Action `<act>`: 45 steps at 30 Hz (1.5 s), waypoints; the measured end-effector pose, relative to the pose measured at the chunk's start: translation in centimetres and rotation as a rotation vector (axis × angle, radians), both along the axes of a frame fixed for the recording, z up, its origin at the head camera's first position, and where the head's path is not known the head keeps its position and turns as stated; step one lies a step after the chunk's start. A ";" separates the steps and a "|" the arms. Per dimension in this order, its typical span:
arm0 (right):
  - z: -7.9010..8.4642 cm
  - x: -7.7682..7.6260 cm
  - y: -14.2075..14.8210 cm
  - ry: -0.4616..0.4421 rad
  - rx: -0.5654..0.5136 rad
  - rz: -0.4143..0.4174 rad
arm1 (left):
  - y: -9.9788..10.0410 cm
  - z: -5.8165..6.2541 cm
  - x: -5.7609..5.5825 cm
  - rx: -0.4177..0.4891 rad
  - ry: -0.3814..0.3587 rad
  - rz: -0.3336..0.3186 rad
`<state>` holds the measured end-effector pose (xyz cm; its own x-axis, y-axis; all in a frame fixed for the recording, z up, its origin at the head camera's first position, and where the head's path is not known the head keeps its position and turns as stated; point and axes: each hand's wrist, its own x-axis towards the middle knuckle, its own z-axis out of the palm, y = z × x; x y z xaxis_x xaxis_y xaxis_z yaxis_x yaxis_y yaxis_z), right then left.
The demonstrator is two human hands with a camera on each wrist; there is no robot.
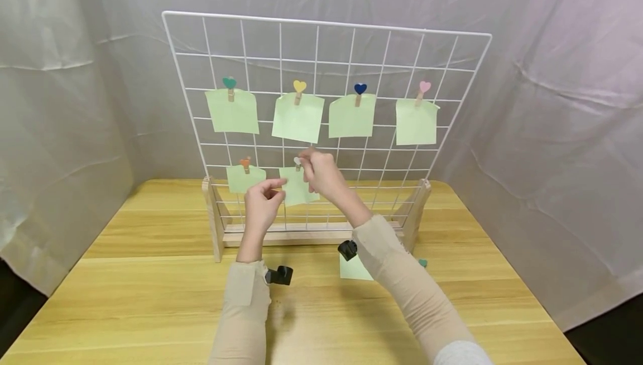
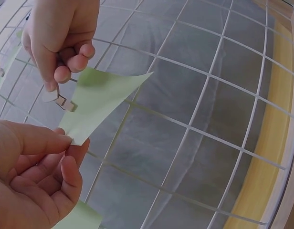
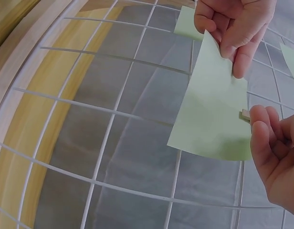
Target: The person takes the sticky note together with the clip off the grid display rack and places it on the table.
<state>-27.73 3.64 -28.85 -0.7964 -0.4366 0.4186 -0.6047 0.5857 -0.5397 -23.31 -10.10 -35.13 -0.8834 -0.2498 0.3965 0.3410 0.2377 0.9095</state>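
Observation:
A pale green paper note (image 1: 300,189) hangs in the lower row of a white wire grid (image 1: 351,63). My left hand (image 1: 263,202) pinches the note's left corner between thumb and fingers, as the left wrist view shows with the note (image 2: 101,102). At the note's top edge, my right hand (image 1: 324,172) pinches a small wooden clothespin (image 2: 66,103) with a white heart on it. The clothespin (image 3: 245,115) sits over the paper's edge; in the right wrist view my right fingers hide most of it.
Several green notes hang above under heart clothespins: green (image 1: 229,82), yellow (image 1: 300,86), blue (image 1: 360,89) and pink (image 1: 425,87). An orange clothespin (image 1: 245,163) holds another at lower left. Near the wooden base (image 1: 291,238), a loose note (image 1: 354,268) and a green clothespin (image 1: 423,263) lie on the table.

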 end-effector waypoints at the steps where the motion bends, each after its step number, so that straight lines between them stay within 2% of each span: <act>1: 0.0 0.0 0.0 -0.001 -0.007 -0.001 | 0.0 0.0 0.0 -0.002 0.000 0.000; 6: -0.3 0.0 0.0 0.005 -0.040 -0.007 | 0.0 0.2 0.3 -0.005 -0.001 -0.002; 12: -0.4 0.1 0.2 0.070 -0.102 0.015 | 0.1 0.4 0.6 -0.006 -0.008 -0.007; 19: -0.5 0.2 0.6 0.100 -0.148 0.034 | 0.0 0.4 0.9 0.001 -0.027 -0.014; 28: -0.7 0.3 1.1 0.190 -0.157 0.044 | -0.1 0.5 1.2 -0.023 -0.039 -0.015; 36: -1.1 0.4 1.7 0.328 -0.193 0.057 | -0.1 0.1 1.4 -0.020 -0.056 -0.022; 39: -1.4 0.5 1.8 0.344 -0.227 0.061 | -0.1 -0.1 1.5 -0.023 -0.060 -0.019; 45: -2.0 0.6 2.0 0.319 -0.331 0.075 | 0.0 -0.3 1.8 -0.035 -0.052 -0.015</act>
